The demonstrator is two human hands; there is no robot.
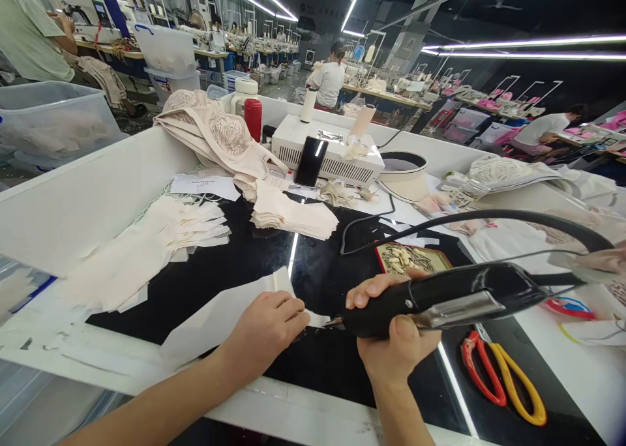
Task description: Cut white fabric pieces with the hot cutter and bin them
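Note:
My right hand (pixel 391 341) is wrapped round a black handheld tool (pixel 440 296) with a cable, its thin metal tip pointing left. That tip meets the right end of a white fabric piece (pixel 215 315) on the black glass surface (pixel 195 263). Pressed on the piece is my left hand (pixel 268 328), fingers bent and together; a cream strip lies at its upper edge. A fanned stack of cream pieces (pixel 147 244) lies to the left, and a neater stack (pixel 293 212) sits beyond my hands.
Scissors (pixel 521 384) with red and yellow handles lie at the right, near a small tray (pixel 440 258). Behind are a phone (pixel 312 162), a white metal box (pixel 332 149), a red bottle (pixel 253 120) and a bra pile (pixel 210 130). Several people sit at far workstations.

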